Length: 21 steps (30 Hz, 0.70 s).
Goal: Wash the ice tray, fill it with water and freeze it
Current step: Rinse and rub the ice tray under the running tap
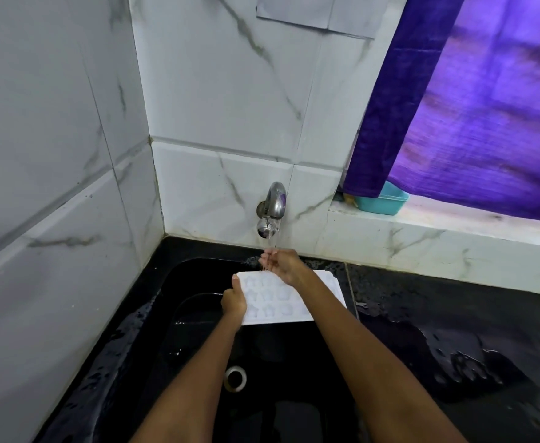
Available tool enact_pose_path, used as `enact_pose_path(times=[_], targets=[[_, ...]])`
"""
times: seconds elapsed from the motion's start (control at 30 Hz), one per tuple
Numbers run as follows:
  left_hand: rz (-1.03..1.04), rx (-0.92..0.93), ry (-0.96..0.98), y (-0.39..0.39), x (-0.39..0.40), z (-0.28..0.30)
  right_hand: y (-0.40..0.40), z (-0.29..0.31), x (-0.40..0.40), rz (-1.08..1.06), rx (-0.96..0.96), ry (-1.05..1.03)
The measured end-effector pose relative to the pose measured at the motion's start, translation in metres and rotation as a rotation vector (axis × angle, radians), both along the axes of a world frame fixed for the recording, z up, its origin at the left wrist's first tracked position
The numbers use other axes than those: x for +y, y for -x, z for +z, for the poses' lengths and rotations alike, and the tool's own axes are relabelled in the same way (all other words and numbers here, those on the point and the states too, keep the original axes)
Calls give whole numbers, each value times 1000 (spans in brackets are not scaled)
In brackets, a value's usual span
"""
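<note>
Stone, steel, plastic and cloth at a wet sink

The ice tray (276, 298) is seen as matt white plastic with moulded hollows; the tap (272, 209) is made of polished, shiny metal. The sink (173, 318) and the counter (454, 330) are shown in glossy black stone, wetted with water. The wall tiles (217, 100) are finished in smooth, glossy white marble pattern. A purple curtain (473, 100) of soft woven cloth, a smooth teal plastic tub (383, 199) and a matt paper sheet (313, 11) are seen.

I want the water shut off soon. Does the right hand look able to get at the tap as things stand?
Probably yes. The right hand is cupped under the stream just below the tap, holding nothing, with nothing between them. The left hand holds the ice tray.
</note>
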<state>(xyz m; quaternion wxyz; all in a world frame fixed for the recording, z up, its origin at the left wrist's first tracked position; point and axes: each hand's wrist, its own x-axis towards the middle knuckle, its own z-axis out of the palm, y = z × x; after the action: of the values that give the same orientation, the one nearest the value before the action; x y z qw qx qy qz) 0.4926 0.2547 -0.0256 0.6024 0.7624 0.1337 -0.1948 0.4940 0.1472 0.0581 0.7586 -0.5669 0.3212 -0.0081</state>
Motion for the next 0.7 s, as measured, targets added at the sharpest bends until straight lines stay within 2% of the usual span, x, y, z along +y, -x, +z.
enact_pose_path(times=[0.13, 0.2, 0.3, 0.37, 0.53, 0.63, 0.7], targets=[[-15, 12, 55, -5, -7, 15, 4, 4, 1, 96, -26, 162], [-8, -7, 71, -12, -11, 25, 9, -4, 6, 189, -66, 569], [-50, -83, 22, -19, -21, 35, 21, -23, 10, 461, 19, 1389], [-63, -138, -20, -15, -28, 35, 26, -28, 9, 462, 108, 1659], [51, -158, -94, -6, -28, 24, 33, -28, 4, 567, 94, 1695], [7, -161, -116, 1, -32, 22, 34, -28, 2, 548, 122, 1808], [31, -158, -105, 0, -31, 24, 32, -26, 0, 562, 93, 1790]])
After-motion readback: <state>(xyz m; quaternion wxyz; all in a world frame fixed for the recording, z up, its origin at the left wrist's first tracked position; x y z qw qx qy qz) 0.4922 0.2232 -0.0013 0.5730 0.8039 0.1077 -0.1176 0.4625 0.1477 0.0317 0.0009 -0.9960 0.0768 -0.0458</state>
